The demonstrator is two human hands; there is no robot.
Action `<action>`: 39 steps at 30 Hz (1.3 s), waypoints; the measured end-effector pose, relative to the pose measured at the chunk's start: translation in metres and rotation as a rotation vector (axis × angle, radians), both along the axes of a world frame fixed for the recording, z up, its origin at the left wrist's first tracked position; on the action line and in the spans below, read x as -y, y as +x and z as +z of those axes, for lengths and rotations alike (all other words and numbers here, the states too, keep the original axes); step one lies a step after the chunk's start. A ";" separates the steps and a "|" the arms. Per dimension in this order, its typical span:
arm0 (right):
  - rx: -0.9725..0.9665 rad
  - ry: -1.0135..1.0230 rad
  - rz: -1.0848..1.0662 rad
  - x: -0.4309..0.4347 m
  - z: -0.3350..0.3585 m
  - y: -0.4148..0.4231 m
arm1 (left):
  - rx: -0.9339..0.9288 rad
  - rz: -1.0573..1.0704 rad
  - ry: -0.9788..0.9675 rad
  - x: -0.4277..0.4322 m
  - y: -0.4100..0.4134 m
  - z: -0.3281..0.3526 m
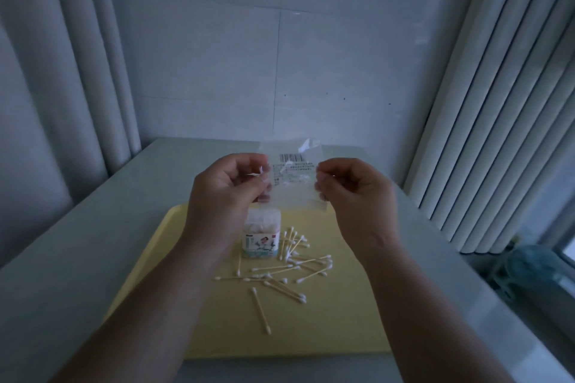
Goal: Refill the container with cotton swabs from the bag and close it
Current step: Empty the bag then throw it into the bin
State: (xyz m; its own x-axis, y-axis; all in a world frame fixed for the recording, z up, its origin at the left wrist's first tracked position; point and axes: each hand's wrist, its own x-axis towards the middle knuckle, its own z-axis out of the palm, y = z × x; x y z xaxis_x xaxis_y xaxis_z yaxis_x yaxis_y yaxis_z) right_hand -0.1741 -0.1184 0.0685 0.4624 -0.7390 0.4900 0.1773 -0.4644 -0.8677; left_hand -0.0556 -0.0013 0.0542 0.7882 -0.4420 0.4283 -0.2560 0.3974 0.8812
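Clear plastic bag [294, 177], barcode label, looks empty; left hand [228, 193], right hand [354, 193] grip clamped on edges.

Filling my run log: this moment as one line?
left hand + right hand: hold clear plastic bag | loose cotton swabs on yellow tray | small clear swab container upright

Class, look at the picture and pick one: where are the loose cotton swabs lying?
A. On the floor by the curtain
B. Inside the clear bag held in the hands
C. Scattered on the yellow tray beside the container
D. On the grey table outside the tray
C: the cotton swabs lie scattered on the yellow tray, just right of and in front of the container, while the clear bag looks empty.
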 end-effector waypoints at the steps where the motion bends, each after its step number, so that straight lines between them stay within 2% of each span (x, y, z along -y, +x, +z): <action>1: 0.009 -0.001 -0.004 0.000 0.002 -0.004 | 0.007 -0.004 -0.009 0.000 -0.004 0.003; 8: 0.074 0.005 -0.019 0.007 0.013 -0.039 | 0.031 -0.058 -0.037 0.010 -0.038 0.015; 15: 0.031 0.030 -0.131 0.018 0.005 -0.090 | 0.026 -0.156 -0.037 0.034 -0.077 0.014; 33: 0.049 0.078 -0.479 0.072 -0.049 -0.261 | -0.060 -0.534 0.070 0.134 -0.219 -0.036; 39: 0.070 0.151 -0.574 0.093 -0.075 -0.316 | -0.093 -0.640 0.133 0.169 -0.270 -0.062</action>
State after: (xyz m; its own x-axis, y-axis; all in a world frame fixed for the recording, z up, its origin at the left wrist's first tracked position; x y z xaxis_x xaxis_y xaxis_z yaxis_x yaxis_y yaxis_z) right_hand -0.4904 -0.2116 -0.0068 -0.0608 -0.9251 0.3747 -0.0065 -0.3750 -0.9270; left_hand -0.3261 -0.1702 -0.0083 0.3836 -0.8799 0.2803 0.0746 0.3321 0.9403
